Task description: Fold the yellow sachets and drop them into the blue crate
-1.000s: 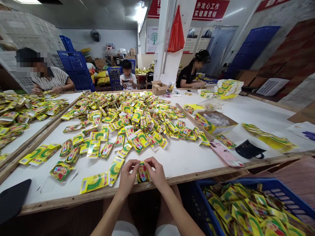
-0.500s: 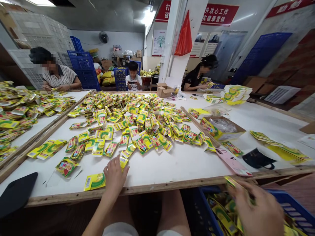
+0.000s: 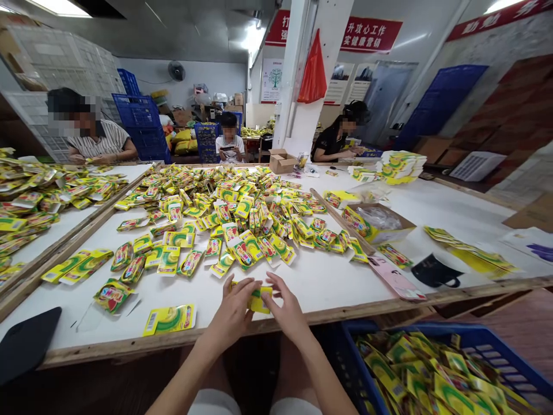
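My left hand (image 3: 233, 311) and my right hand (image 3: 287, 308) meet at the near edge of the white table (image 3: 328, 282). Both pinch one small yellow packet (image 3: 260, 300) between their fingertips, just above the tabletop. A flat yellow card with a barcode (image 3: 169, 320) lies to the left of my left hand. Beyond my hands spreads a big heap of yellow and green packets (image 3: 228, 213). A blue crate (image 3: 436, 369) full of finished packets stands on the floor to my lower right.
A cardboard box (image 3: 380, 222) with a plastic bag, a wooden stick (image 3: 341, 219), a pink card (image 3: 395, 276) and a black cup (image 3: 432, 271) sit at right. A dark flat object (image 3: 26, 343) lies at the near left. Three other people sit at the far side.
My right hand has come back from the blue crate to the table edge. My left hand picked up a yellow packet, and both hands now hold it together.
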Demonstrator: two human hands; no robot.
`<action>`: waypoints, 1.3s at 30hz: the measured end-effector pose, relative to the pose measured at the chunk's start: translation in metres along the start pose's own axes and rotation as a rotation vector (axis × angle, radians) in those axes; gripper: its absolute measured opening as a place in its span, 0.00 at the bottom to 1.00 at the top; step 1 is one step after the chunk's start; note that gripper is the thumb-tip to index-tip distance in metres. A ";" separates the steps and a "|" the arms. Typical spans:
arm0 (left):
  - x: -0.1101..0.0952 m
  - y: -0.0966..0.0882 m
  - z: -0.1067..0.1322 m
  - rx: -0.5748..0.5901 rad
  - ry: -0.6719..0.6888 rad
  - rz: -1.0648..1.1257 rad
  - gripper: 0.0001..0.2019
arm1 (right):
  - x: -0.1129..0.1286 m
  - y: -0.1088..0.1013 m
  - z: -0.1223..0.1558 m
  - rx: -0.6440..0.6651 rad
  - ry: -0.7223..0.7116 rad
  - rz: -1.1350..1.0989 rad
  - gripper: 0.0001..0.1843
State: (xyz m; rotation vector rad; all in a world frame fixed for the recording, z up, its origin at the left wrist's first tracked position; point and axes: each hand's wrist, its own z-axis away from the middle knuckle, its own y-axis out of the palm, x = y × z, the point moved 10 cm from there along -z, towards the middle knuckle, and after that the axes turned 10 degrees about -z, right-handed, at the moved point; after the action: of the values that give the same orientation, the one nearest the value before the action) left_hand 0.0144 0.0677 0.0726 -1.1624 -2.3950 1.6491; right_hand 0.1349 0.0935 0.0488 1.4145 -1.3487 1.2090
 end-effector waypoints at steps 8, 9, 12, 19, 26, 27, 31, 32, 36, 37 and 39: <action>0.040 -0.010 0.009 -0.307 -0.333 0.712 0.36 | -0.064 0.032 0.010 -0.008 0.578 -0.930 0.13; 0.038 -0.001 0.007 -0.259 -0.339 0.845 0.34 | -0.069 0.043 0.017 0.032 0.667 -0.986 0.11; 0.033 0.013 0.001 -0.198 -0.373 1.034 0.29 | -0.076 0.065 0.030 0.142 0.811 -0.987 0.10; 0.065 0.020 0.008 -0.310 -0.535 0.832 0.17 | -0.042 0.000 -0.002 -0.182 0.142 -0.326 0.17; 0.070 0.043 0.011 -0.115 -0.533 0.815 0.14 | -0.026 0.017 -0.013 0.043 -0.016 -0.096 0.10; 0.073 0.041 0.011 -0.123 -0.534 0.807 0.13 | -0.026 0.019 -0.017 0.062 -0.014 -0.076 0.09; 0.081 0.030 0.010 -0.233 -0.512 0.772 0.09 | -0.021 0.025 -0.032 0.088 -0.064 0.002 0.08; 0.082 0.027 0.010 -0.264 -0.506 0.774 0.09 | -0.020 0.025 -0.034 0.077 -0.078 0.000 0.07; 0.074 0.021 0.008 -0.288 -0.462 0.723 0.10 | -0.016 0.025 -0.032 0.048 -0.116 -0.053 0.10; 0.070 0.018 0.007 -0.271 -0.442 0.681 0.08 | -0.013 0.026 -0.030 0.065 -0.132 -0.040 0.10; 0.061 0.014 0.006 -0.243 -0.417 0.608 0.07 | -0.007 0.030 -0.025 0.110 -0.161 0.003 0.07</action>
State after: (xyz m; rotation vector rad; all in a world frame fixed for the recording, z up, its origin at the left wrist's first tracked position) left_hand -0.0247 0.1006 0.0355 -1.9115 -2.7245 1.9525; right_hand 0.1029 0.1168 0.0460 1.6169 -1.4114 1.2080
